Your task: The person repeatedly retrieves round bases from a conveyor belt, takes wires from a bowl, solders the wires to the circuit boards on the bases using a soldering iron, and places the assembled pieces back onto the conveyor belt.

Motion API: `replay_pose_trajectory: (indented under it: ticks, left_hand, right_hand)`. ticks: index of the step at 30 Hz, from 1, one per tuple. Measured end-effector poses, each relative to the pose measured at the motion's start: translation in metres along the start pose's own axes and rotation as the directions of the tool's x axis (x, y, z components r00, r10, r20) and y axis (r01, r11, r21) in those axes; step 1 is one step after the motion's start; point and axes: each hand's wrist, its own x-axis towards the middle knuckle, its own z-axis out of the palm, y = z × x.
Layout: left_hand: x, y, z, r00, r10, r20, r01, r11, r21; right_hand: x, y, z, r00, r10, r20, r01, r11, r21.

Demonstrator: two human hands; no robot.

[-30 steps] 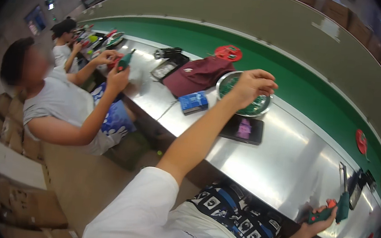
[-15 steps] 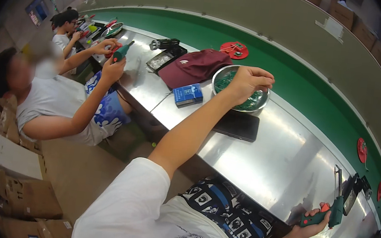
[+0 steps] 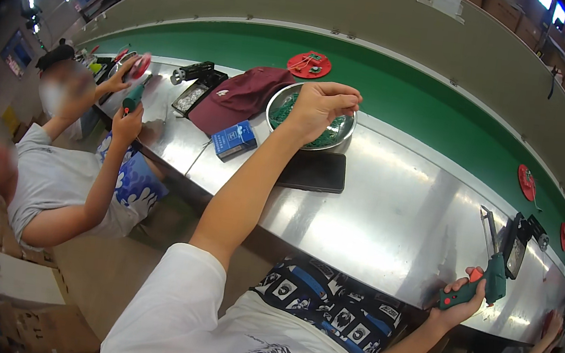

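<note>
My left hand (image 3: pixel 321 110) hovers over the near rim of a round metal bowl (image 3: pixel 279 134) that holds many small green pieces. Its fingertips are pinched together, and whatever lies between them is too small to make out. At the right, my right hand (image 3: pixel 465 300) is wrapped around the green handle of a soldering gun (image 3: pixel 494 274) with a red trigger, its long thin metal tip pointing up and away over the bench. A black phone (image 3: pixel 312 171) lies in front of the bowl, partly behind my left forearm.
Left of the bowl are a maroon cap (image 3: pixel 239 98) and a blue box (image 3: pixel 233 140). Black stands with trays (image 3: pixel 198 89) sit on the metal bench (image 3: pixel 388 223). Red discs (image 3: pixel 310 65) lie on the green belt (image 3: pixel 390 91). Co-workers (image 3: pixel 66 183) sit at left; another's arm (image 3: pixel 542 342) shows at right.
The view has swung right, so most things sit further left. My left hand remains pinched over the bowl and my right still grips the soldering gun. A co-worker's arm has appeared at right.
</note>
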Motion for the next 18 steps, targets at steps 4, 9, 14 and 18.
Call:
replay_pose_trajectory:
  ticks: [4,9,14,18]
  left_hand:
    - [0.000,0.002,0.005,1.000,0.002,0.005,-0.002,1.000,-0.017]
    - [-0.001,0.003,0.006,0.999,-0.025,0.020,0.024,0.999,0.034]
    - [-0.002,0.004,0.006,1.000,-0.027,-0.013,0.027,0.998,0.064]
    - [-0.001,0.010,0.008,0.999,-0.034,-0.012,0.035,0.999,0.029]
  right_hand:
    - [0.000,0.000,-0.002,1.000,-0.023,0.015,0.023,1.000,-0.012]
    - [-0.002,-0.001,0.004,1.000,-0.026,-0.006,0.025,0.999,-0.034]
    - [-0.007,-0.007,0.014,0.999,-0.009,-0.037,0.007,0.998,-0.056]
    - [-0.008,-0.008,0.018,0.997,-0.023,-0.073,0.017,0.996,-0.088]
